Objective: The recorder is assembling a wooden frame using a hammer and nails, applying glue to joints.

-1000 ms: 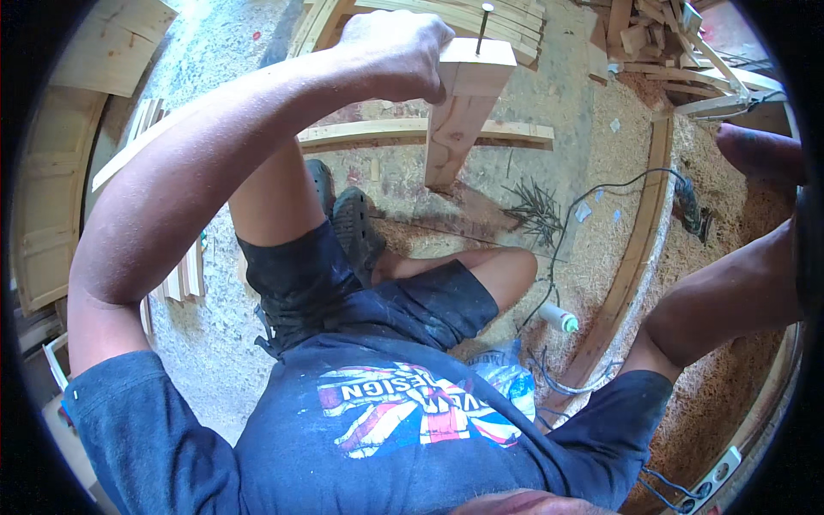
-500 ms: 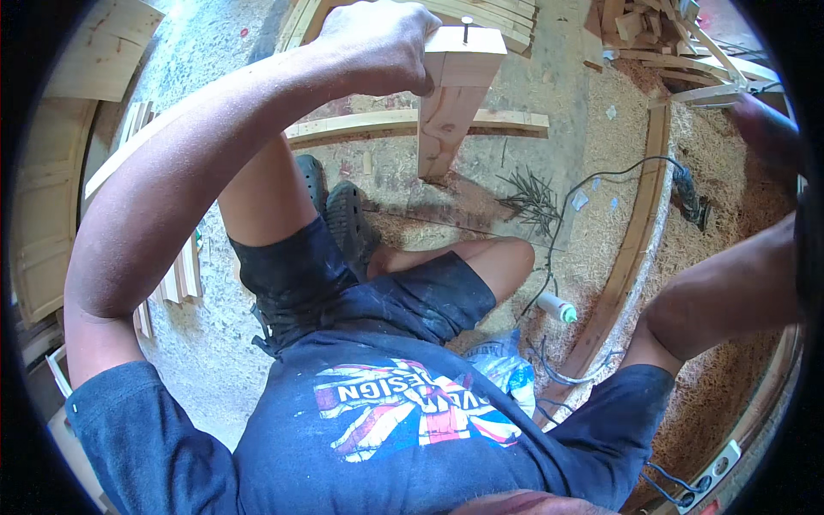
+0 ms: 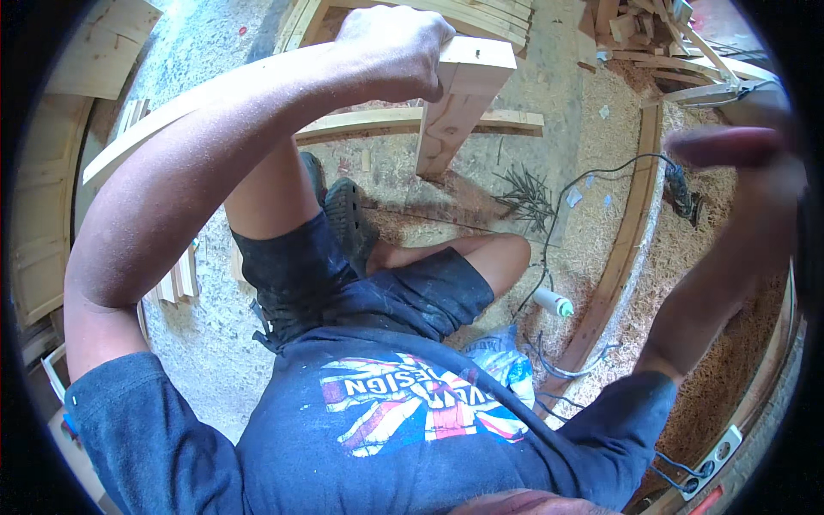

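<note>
My left hand (image 3: 395, 47) is closed around a pale wooden plank (image 3: 489, 56) near its right end. The plank runs left behind my forearm and bends with the lens. Beneath that end stands an upright wooden board (image 3: 446, 129), its foot on the floor. A nail (image 3: 477, 53) shows as a small dark spot low in the plank's top face. My right hand (image 3: 779, 182), smeared by motion at the right rim, appears wrapped round a dark red, block-like tool (image 3: 730, 146). The tool is apart from the plank; blur hides its exact kind.
A heap of loose nails (image 3: 528, 196) lies right of the upright board. A black cable (image 3: 562, 193) curves past a white bottle (image 3: 554, 302) and a plastic bag (image 3: 506, 365). Wood scraps (image 3: 639, 26) lie at upper right; a power strip (image 3: 712, 463) sits lower right.
The nail stood tall in the plank before; now it sits almost level with the surface. My right hand and its tool have swung into fuller view. My left hand keeps its hold.
</note>
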`<action>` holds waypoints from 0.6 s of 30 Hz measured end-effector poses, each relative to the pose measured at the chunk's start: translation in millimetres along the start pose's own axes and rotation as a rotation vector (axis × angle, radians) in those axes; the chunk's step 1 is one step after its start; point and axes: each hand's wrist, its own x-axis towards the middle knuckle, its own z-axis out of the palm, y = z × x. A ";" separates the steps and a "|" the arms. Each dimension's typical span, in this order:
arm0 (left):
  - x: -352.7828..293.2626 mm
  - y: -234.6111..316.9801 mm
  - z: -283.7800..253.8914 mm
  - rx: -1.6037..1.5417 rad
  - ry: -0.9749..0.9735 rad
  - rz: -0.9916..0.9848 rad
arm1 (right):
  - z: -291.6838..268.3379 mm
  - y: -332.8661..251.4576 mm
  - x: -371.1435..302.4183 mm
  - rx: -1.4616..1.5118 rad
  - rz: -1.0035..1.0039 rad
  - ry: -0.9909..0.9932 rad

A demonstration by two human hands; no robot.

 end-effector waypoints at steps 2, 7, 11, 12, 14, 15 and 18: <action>-0.5 0.7 -3.0 0.027 0.043 0.013 | 23.8 -3.4 -37.0 0.258 0.272 -0.436; -4.4 4.1 -4.2 0.077 0.031 0.025 | -15.9 32.2 -80.6 0.168 0.463 -0.384; -5.1 3.1 -1.0 0.016 0.068 0.074 | -25.4 31.9 -53.2 0.275 0.811 -0.243; -4.5 2.8 -0.6 -0.061 -0.009 0.008 | -23.5 26.2 -47.7 0.296 0.890 -0.199; -4.1 1.9 -0.8 -0.006 0.025 0.029 | -6.5 -2.9 -41.3 0.310 0.695 -0.464; -4.3 1.5 -1.7 0.055 0.051 0.050 | 12.4 -32.7 -42.5 0.291 0.415 -0.765; -7.1 3.6 -2.1 0.094 0.112 0.061 | -10.5 -28.4 -34.3 0.382 0.362 -0.501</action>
